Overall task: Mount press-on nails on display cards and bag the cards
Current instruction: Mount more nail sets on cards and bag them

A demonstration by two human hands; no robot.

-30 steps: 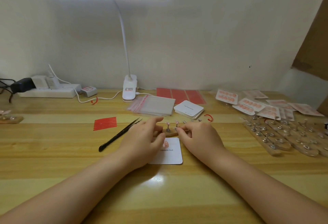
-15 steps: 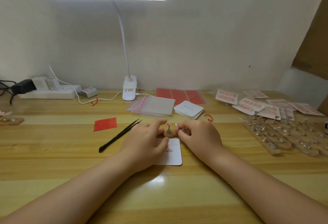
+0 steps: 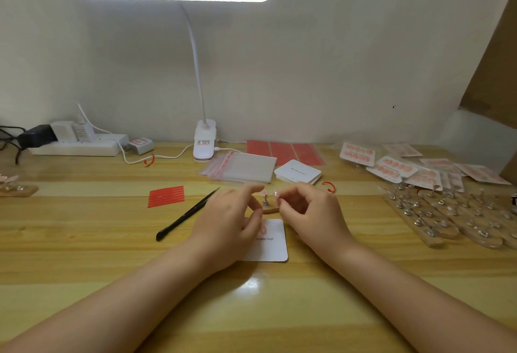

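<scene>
Right hand (image 3: 313, 210) pinches a pink press-on nail (image 3: 275, 193) just lifted from the small wooden stand (image 3: 270, 209); left hand (image 3: 230, 218), fingers curled, steadies that stand over the white display card (image 3: 272, 246). Step in hand, by judgement: mounting; next, pressing the nail onto the card. Clear bags (image 3: 246, 168) lie stacked behind, contents not discernible.

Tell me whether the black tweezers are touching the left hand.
Apart. The head view shows bare wood between the tweezers and the left hand; the tweezers lie on the table to that hand's left.
</scene>
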